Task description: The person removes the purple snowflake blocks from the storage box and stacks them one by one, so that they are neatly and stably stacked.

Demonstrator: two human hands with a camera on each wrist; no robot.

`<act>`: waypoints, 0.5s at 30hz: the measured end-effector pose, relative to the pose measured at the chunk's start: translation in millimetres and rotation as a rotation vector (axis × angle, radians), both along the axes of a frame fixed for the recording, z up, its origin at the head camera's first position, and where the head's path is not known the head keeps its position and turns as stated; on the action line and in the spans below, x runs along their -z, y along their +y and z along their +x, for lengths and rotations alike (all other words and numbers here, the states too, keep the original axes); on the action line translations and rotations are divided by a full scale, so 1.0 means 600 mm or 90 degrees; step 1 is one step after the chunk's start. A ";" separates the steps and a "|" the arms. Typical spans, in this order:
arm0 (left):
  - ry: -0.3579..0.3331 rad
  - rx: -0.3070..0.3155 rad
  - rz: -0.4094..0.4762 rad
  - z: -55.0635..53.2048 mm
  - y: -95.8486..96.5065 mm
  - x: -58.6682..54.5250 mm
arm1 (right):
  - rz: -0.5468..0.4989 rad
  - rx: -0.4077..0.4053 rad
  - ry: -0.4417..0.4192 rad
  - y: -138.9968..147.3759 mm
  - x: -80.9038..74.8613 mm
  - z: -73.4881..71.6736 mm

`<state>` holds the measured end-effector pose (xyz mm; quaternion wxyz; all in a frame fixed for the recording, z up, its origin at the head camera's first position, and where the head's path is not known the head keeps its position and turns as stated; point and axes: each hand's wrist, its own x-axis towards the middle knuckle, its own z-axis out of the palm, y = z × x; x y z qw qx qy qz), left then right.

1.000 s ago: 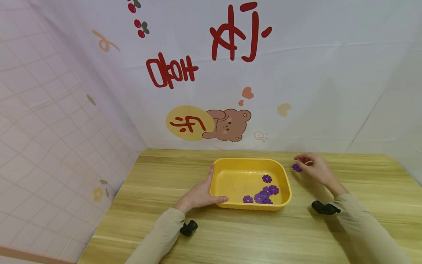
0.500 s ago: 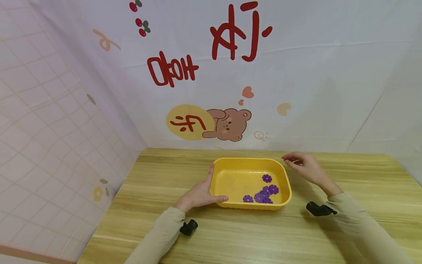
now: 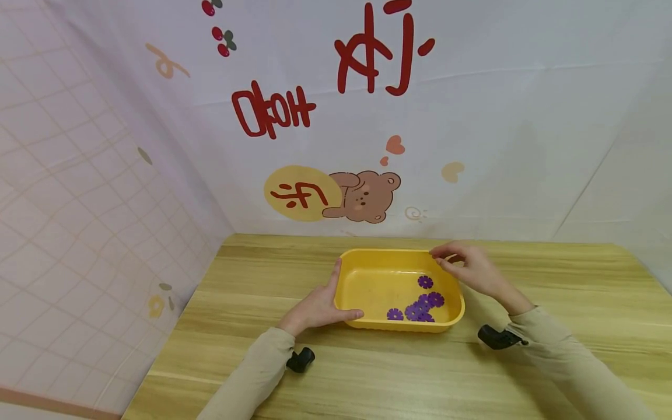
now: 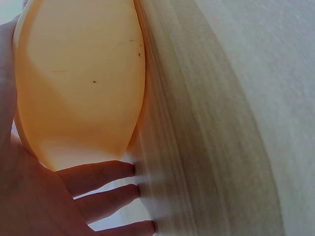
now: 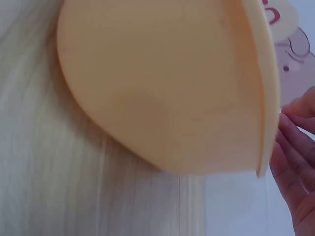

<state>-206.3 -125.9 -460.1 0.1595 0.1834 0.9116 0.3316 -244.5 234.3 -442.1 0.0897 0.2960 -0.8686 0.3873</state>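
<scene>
A yellow plastic basin [image 3: 367, 325] stands on the wooden table in the head view. My left hand [image 3: 315, 308] grips its left end, thumb over the near rim and index finger along the end wall. In the left wrist view that hand's other fingers [image 4: 98, 178] spread under the end of the basin. At the far right corner of the basin, my right hand [image 3: 472, 269] hovers by the rim with thumb and fingertips pinched together; the purple snowflake disc between them is hidden now. Several purple snowflake discs [image 3: 420, 309] lie in the right part of the basin.
The wooden table [image 3: 388, 373] meets a printed cloth backdrop [image 3: 525, 146] behind the basin. Another cloth hangs along the left side. Black wrist mounts [image 3: 300, 360] stick out below both sleeves.
My right hand has moved left from the table beside the basin to its far right rim, carrying a purple snowflake disc that was visible earlier. The left hand and basin have stayed put.
</scene>
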 end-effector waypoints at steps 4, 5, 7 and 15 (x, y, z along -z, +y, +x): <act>0.004 -0.001 -0.006 0.000 0.000 -0.001 | -0.006 -0.043 -0.014 -0.018 0.000 0.004; 0.002 -0.001 -0.006 0.000 0.000 -0.001 | -0.010 -0.051 -0.015 -0.023 0.000 0.004; 0.002 -0.002 -0.009 0.000 0.000 -0.001 | -0.019 -0.063 -0.017 -0.031 0.003 0.004; 0.004 -0.002 -0.010 0.000 0.000 -0.001 | -0.008 -0.089 -0.082 -0.059 0.009 0.004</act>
